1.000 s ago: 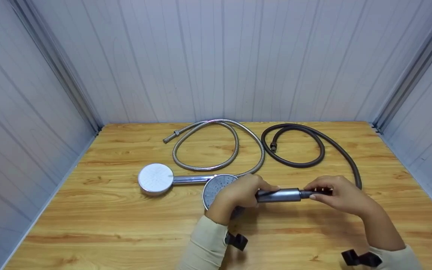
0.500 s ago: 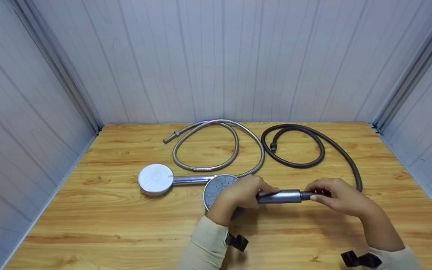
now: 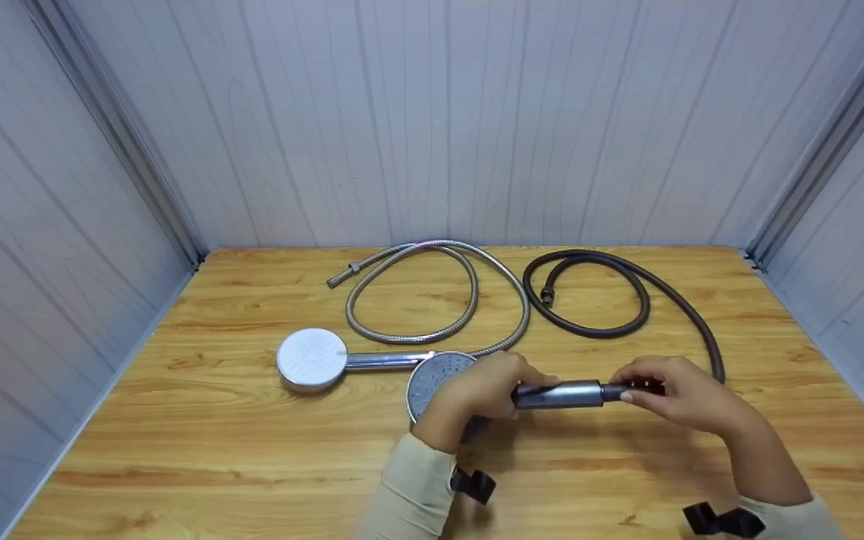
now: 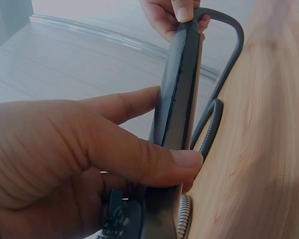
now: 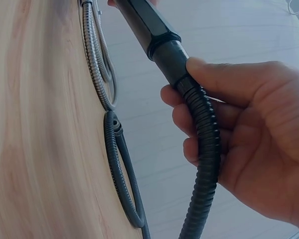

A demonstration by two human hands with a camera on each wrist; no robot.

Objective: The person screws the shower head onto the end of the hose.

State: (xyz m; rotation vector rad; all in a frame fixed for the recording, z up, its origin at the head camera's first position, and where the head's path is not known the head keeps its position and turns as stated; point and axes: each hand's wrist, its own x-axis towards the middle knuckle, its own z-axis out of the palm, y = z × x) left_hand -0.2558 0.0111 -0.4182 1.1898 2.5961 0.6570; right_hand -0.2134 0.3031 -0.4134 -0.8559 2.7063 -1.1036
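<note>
My left hand (image 3: 481, 386) grips the dark grey handle of a shower head (image 3: 563, 394) with a round spray face. In the left wrist view the thumb lies across the handle (image 4: 177, 99) and a forefinger touches its side. My right hand (image 3: 683, 394) pinches the end of a black ribbed shower hose (image 3: 702, 330) where it meets the handle's end. The right wrist view shows thumb and fingers round the hose's end fitting (image 5: 177, 64), which sits against the handle with no visible gap. Part of the spray face is hidden behind my left wrist.
A second shower head (image 3: 312, 358), chrome with a white face, lies to the left on the wooden table (image 3: 214, 450). A silver metal hose (image 3: 409, 339) is coiled behind it. The black hose's loop lies at the back right. Panel walls (image 3: 439, 127) enclose three sides.
My right hand and the handle's end have dipped very slightly. Both hands keep their hold, and the other shower head and silver hose stay in place.
</note>
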